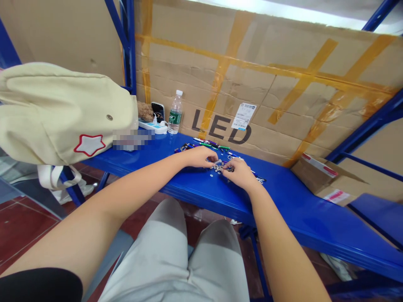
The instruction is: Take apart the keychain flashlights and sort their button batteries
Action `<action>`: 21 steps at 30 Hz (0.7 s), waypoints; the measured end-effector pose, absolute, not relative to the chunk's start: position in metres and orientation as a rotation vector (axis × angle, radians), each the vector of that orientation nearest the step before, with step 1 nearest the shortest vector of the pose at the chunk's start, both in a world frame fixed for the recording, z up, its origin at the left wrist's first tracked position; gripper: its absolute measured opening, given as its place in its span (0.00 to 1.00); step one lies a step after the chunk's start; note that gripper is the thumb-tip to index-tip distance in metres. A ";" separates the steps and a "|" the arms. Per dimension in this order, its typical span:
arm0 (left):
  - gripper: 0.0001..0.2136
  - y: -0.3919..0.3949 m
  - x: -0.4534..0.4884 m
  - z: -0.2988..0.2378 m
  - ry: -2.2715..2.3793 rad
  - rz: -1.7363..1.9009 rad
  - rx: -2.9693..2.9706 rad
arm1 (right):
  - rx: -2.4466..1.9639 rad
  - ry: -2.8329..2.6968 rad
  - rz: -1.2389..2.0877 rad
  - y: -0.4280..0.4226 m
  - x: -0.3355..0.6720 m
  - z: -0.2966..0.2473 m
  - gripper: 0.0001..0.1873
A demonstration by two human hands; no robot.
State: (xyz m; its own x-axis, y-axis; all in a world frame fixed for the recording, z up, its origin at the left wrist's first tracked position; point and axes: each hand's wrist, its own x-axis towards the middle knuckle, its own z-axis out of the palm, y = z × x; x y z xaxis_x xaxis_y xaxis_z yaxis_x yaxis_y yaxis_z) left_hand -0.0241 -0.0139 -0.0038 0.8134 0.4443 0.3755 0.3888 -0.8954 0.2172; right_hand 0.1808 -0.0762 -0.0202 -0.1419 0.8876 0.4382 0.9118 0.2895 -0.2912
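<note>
My left hand (200, 157) is at the middle of the blue table, its fingers closed on a small pale cylindrical piece (217, 162). Just below lies a heap of small silvery pieces (218, 168), too small to name. Over the heap's right side is my right hand (241, 173), with fingers bent together at the pieces; what they pinch, if anything, is hidden. Several pens (211, 144) lie behind the hands, green and purple among them. More dark pens (185, 147) are left of my left hand, and others (260, 177) stick out beyond my right hand.
The blue table (283, 201) backs onto a large taped cardboard sheet (277, 63). A water bottle (175, 113), a power strip (157, 127) and a phone (158, 110) stand at the back left. A cream bag (63, 109) is at the left, an opened carton (315, 176) at the right.
</note>
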 end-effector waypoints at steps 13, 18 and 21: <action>0.09 -0.019 -0.023 -0.003 0.567 0.664 2.801 | -1.214 -1.965 -0.054 -0.084 0.178 -0.011 0.05; 0.09 -0.019 -0.023 -0.002 0.558 0.692 2.772 | -1.196 -1.967 -0.051 -0.084 0.180 -0.012 0.05; 0.09 -0.019 -0.023 -0.003 0.555 0.685 2.764 | -1.206 -1.979 -0.057 -0.083 0.180 -0.012 0.05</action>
